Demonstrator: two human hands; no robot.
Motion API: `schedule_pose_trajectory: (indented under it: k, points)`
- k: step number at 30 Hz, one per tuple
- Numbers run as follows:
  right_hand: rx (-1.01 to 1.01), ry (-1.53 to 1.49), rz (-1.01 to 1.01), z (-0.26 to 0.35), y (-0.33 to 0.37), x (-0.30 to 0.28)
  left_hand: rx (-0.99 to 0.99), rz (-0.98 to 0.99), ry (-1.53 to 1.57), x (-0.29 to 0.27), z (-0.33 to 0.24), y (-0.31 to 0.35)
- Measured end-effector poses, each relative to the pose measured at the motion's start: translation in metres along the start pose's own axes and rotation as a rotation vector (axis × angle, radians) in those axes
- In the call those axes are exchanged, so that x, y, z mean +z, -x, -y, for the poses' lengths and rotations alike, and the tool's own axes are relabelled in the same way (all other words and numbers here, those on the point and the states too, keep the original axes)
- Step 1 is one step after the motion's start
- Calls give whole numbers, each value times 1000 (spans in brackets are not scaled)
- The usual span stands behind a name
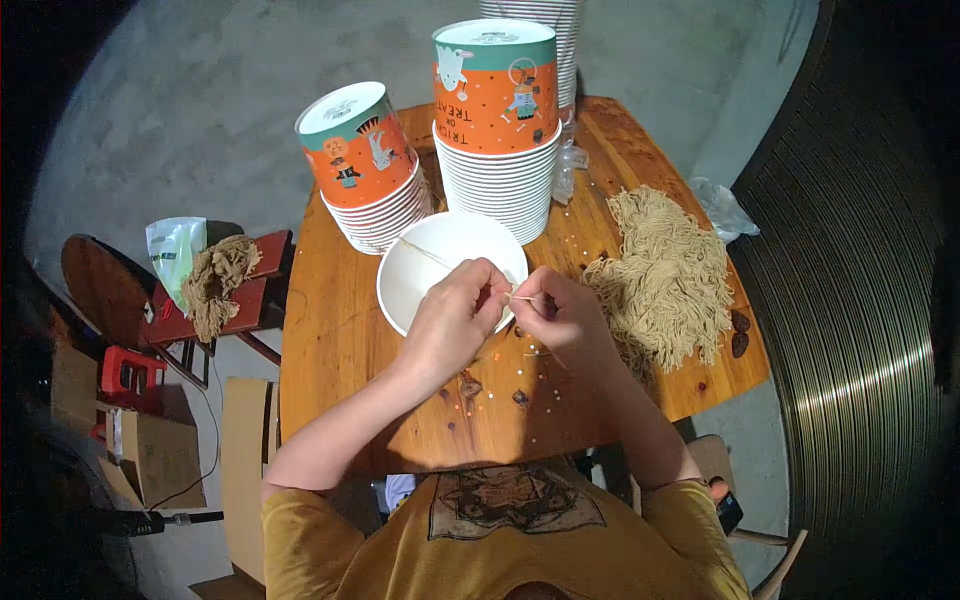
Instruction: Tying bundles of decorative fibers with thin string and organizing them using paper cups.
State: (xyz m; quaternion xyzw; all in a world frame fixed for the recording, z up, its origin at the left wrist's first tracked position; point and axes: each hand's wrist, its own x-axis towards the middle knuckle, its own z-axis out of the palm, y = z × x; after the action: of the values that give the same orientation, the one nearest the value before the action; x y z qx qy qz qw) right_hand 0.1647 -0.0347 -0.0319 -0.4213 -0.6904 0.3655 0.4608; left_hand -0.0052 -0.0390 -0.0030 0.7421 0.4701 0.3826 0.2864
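Note:
A white paper bucket (400, 285) faces me with its mouth toward my hands, and a beige string (428, 254) runs across its inside. At its near rim my left hand (455, 315) pinches the string between thumb and fingers. Close beside it, my right hand (562, 318) is closed on the same string, with a short end showing between the fingertips. The two hands almost meet. Whether the string is knotted there is too small to tell. Right of my right hand lies a big heap of cut beige strings (668, 280).
Behind the bucket stand upside-down stacks of orange printed paper buckets, a taller one (497, 110) and a leaning one (358, 165). Small white dots lie scattered on the wooden table (340, 390). At left, a dark red stool (255, 300) carries more string (220, 280).

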Motion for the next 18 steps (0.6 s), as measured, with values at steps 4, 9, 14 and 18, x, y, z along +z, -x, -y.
schedule_pose_trajectory:
  k: [4,9,14,18]
  points:
    - [-21,-10,-15,2,1,0,24,-22,-5,1,-5,0]
    - [-19,-48,-25,-2,2,3,-170,91,173,0,5,-4]
    - [1,-48,-36,3,2,5,-179,108,390,2,18,-11]
    - [-29,-39,-84,-2,2,9,-275,190,554,-2,15,-14]
